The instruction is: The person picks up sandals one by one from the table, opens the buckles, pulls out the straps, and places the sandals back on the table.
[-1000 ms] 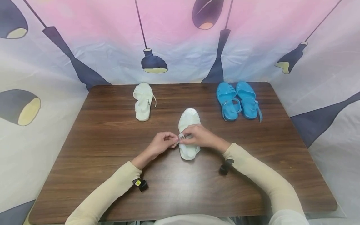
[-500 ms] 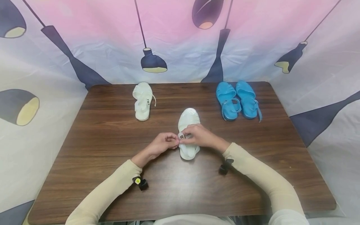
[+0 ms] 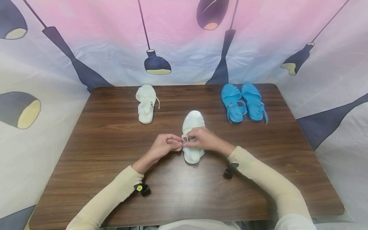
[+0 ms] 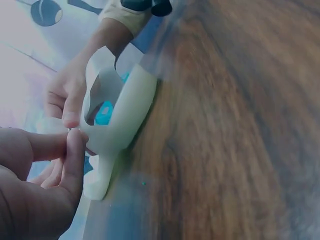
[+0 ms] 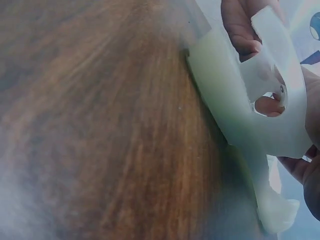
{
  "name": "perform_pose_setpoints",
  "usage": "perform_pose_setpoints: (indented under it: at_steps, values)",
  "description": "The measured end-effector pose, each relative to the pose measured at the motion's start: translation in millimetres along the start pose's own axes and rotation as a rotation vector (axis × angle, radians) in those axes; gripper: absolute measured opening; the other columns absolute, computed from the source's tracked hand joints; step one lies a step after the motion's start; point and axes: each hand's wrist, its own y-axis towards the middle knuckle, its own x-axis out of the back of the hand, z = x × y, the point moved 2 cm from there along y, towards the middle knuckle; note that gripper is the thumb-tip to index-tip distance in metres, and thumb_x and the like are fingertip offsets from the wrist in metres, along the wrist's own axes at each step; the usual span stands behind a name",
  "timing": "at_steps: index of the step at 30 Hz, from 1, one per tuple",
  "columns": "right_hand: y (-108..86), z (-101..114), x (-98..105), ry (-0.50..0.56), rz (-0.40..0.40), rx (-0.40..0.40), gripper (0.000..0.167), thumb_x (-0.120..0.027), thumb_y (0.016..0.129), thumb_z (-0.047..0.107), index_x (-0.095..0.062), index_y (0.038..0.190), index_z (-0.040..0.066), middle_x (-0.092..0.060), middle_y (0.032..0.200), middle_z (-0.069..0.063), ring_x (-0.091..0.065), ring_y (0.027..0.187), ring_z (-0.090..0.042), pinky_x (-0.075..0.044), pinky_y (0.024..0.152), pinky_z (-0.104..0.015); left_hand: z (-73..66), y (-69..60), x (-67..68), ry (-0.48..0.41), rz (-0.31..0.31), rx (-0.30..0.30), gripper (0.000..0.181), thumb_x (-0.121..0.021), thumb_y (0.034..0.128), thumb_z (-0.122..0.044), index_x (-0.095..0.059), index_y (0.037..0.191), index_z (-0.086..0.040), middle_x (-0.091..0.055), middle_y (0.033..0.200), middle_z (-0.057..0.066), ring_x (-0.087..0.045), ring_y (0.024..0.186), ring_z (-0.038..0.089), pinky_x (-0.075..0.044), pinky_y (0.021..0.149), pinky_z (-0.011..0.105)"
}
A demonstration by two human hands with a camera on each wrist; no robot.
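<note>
Four sandals lie on one table [image 3: 100, 137]: two white, two blue. The near white sandal [image 3: 193, 121] rests sole down around the middle of the table, toe toward the far edge. Two hands are at it. The left hand [image 3: 164, 146], on the side toward the table's left edge, pinches the sandal's one ankle strap [image 3: 185, 137] between thumb and finger beside the buckle; the exact bit held is hidden by the fingertips. The right hand [image 3: 203, 138] reaches over the sandal from the side of the right edge and grips the same strap at the buckle, thumb and forefinger curled on it. The two hands' fingertips nearly meet.

The far white sandal [image 3: 145, 108] lies by the far edge, toward the far left corner, its strap sticking out to the right. The two blue sandals [image 3: 234, 109] sit side by side at the far edge, near the far right corner, toes to that edge. Two pale sleeves [image 3: 115, 188] cross the near edge, each with one black device [image 3: 146, 190] at the wrist.
</note>
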Motion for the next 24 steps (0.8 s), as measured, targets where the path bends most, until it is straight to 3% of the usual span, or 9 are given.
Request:
perform_pose_setpoints:
  at_steps: [3,7,11,18,21,24]
  values:
    - [0.8,3,0,-0.004,0.008,0.003,0.019,-0.081,0.089,0.034,-0.076,0.088,0.015,-0.068,0.079,0.007,-0.055,0.07,-0.003,-0.049,0.063,-0.019,-4.6,-1.6,-1.1,0.071,-0.013,-0.032,0.024,-0.066,0.0927,0.007,-0.064,0.114,0.018,-0.076,0.094,0.019,-0.073,0.078,0.013,-0.061,0.077,0.028]
    - [1.3,3,0,-0.017,0.001,0.0,0.017,-0.082,0.088,0.031,-0.076,0.085,0.016,-0.066,0.076,0.008,-0.054,0.067,-0.003,-0.048,0.061,-0.019,-12.4,-4.4,-2.4,0.288,-0.006,-0.087,0.022,-0.071,0.0924,-0.007,-0.071,0.11,0.006,-0.077,0.095,0.015,-0.074,0.081,0.018,-0.062,0.075,0.036]
    - [1.1,1,0,-0.017,-0.006,0.004,0.014,-0.082,0.088,0.028,-0.078,0.089,0.015,-0.07,0.079,0.007,-0.058,0.07,-0.003,-0.05,0.064,-0.018,-15.2,-5.1,-1.9,0.484,-0.025,-0.184,0.021,-0.076,0.0919,-0.019,-0.075,0.106,-0.003,-0.076,0.094,0.008,-0.073,0.083,0.018,-0.061,0.074,0.033]
    - [0.5,0,0,-0.02,-0.018,0.011,0.018,-0.085,0.085,0.031,-0.074,0.081,0.017,-0.064,0.072,0.009,-0.052,0.064,-0.002,-0.045,0.057,-0.018,-16.9,-0.8,-2.8,0.647,-0.129,-0.405,0.017,-0.08,0.0905,-0.018,-0.079,0.102,-0.005,-0.077,0.095,0.005,-0.071,0.083,0.013,-0.059,0.073,0.025]
    - [0.6,-1,0,-0.027,-0.017,0.007,0.02,-0.085,0.084,0.031,-0.072,0.079,0.017,-0.062,0.071,0.01,-0.049,0.063,-0.002,-0.044,0.056,-0.018,-24.9,1.0,-1.6,0.682,-0.17,-0.476,0.017,-0.079,0.091,-0.018,-0.08,0.102,-0.005,-0.077,0.096,0.004,-0.07,0.084,0.014,-0.059,0.075,0.028]
    - [0.5,-1,0,-0.036,-0.015,0.006,0.02,-0.085,0.084,0.031,-0.072,0.08,0.016,-0.061,0.07,0.009,-0.049,0.063,-0.002,-0.043,0.056,-0.018,-35.6,0.6,1.0,0.708,-0.163,-0.514,0.017,-0.08,0.0903,-0.018,-0.08,0.101,-0.005,-0.077,0.093,0.004,-0.071,0.083,0.014,-0.059,0.074,0.031]
